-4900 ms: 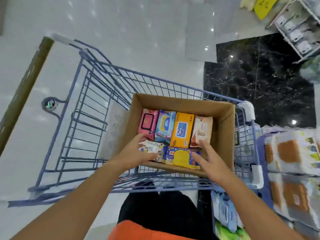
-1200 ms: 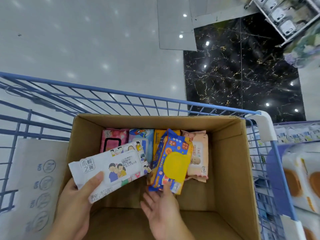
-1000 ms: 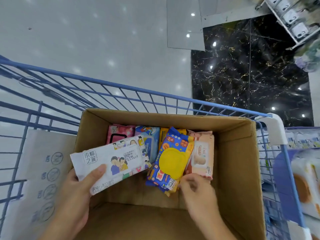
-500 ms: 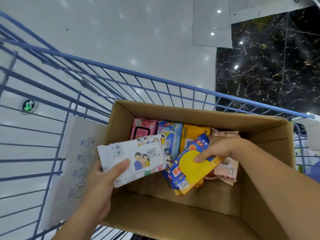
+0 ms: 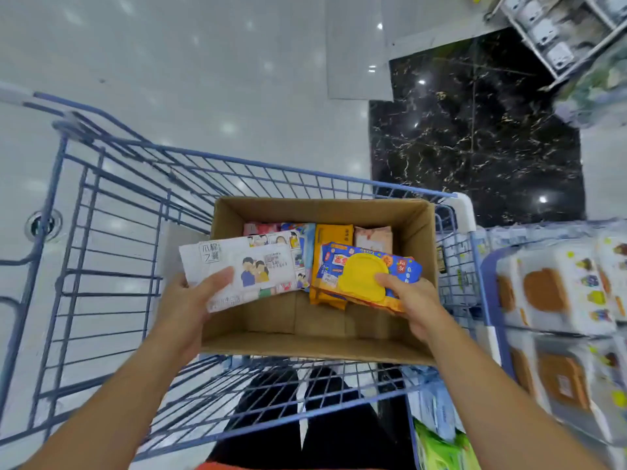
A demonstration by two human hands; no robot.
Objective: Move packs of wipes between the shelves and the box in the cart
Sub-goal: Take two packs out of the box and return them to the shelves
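Left hand (image 5: pixel 190 303): fingers and thumb wrapped on the near end of the white pack (image 5: pixel 234 266), as a second ago. Right hand (image 5: pixel 412 300): half a second back it reached over the blue pack (image 5: pixel 368 279) from the far side; now it grips the near right corner, thumb on the yellow lid. Both packs are held above the box (image 5: pixel 315 346) in the cart (image 5: pixel 112 252), probably clear of its rim, though the angle leaves that unsure. Four packs (image 5: pixel 330 237) stand along the far wall. Judgement: two are out and bound for the shelves (image 5: pixel 559 293) at right.
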